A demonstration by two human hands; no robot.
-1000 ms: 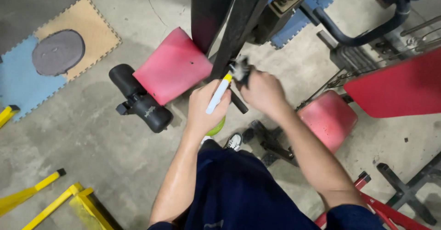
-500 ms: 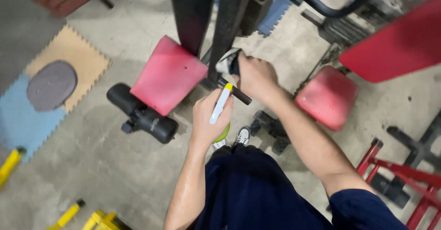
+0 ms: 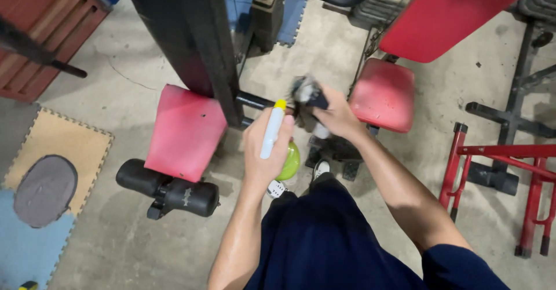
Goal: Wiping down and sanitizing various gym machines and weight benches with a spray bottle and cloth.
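Observation:
My left hand (image 3: 263, 145) grips a spray bottle (image 3: 272, 130) with a white trigger head, a yellow tip and a green body (image 3: 289, 162) below the palm. My right hand (image 3: 336, 116) is closed on a crumpled dark and white cloth (image 3: 306, 93), pressed against the end of a black bar (image 3: 255, 100) that sticks out from the black upright frame (image 3: 191, 41) of a gym machine. The two hands are close together, the bottle's tip just left of the cloth.
A red padded seat (image 3: 182, 130) with black roller pads (image 3: 168, 188) lies to the left. Another red seat (image 3: 383, 95) and a red backrest (image 3: 446, 12) are to the right. A red metal stand (image 3: 521, 168) is at far right, foam mats (image 3: 52, 162) at left, concrete floor around.
The view has swung, so the machine frame now sits further left. My right hand with the cloth has slid from the upright out along the bar; my left hand still holds the bottle.

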